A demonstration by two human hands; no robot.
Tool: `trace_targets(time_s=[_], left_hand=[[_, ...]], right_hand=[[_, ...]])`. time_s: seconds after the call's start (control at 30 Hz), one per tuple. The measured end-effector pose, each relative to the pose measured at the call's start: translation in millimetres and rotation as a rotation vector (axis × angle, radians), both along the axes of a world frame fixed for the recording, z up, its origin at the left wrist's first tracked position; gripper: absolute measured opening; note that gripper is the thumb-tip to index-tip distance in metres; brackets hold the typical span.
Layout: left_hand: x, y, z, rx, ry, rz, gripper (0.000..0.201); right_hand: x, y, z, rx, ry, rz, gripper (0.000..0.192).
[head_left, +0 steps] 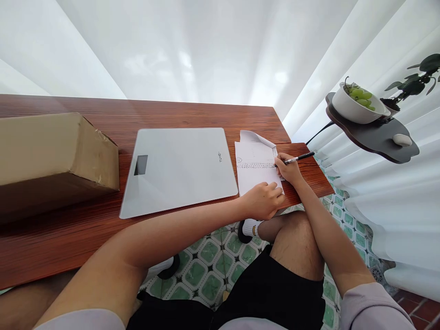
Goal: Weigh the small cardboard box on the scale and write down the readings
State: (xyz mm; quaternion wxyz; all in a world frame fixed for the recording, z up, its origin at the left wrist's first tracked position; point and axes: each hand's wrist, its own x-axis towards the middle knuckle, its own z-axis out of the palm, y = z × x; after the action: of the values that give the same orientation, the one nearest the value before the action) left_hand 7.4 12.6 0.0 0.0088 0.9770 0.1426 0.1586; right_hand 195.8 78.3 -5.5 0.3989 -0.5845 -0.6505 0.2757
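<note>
Starting at the left: cardboard box [55, 151] lies on the desk [192, 114], well apart from the hands.
Scale: a flat grey scale [178, 169] lies between the box and the paper, its dark display toward the box.
Paper: a white sheet [254, 172] with a row of small marks lies at the right end of the desk, just beside the scale, its far corner curled up.
Left hand [264, 199]: fingers curled and pressed down on the sheet's near edge, pinning it.
Right hand [288, 169]: fingers pinched round a black pen [297, 158], tip touching the sheet along the marked row.
Doing it well: my judgement is that steady downward pressure from the left hand keeps the sheet from sliding or curling, while the pen moves in short, light strokes along the row.
Far right: a bowl of green grapes [359, 103] sits on a dark side shelf [374, 135].
</note>
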Motion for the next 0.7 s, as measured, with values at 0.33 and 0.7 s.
trace_targets(time_s=[0.33, 0.7], left_hand=[[2, -1, 1.5, -0.011, 0.012, -0.01, 0.017], [5, -5, -0.2, 0.055, 0.017, -0.062, 0.02]], right_hand=[[3, 13, 14.8, 0.38, -0.368, -0.038, 0.019], [-10, 29, -3.4, 0.365, -0.648, 0.097, 0.043]])
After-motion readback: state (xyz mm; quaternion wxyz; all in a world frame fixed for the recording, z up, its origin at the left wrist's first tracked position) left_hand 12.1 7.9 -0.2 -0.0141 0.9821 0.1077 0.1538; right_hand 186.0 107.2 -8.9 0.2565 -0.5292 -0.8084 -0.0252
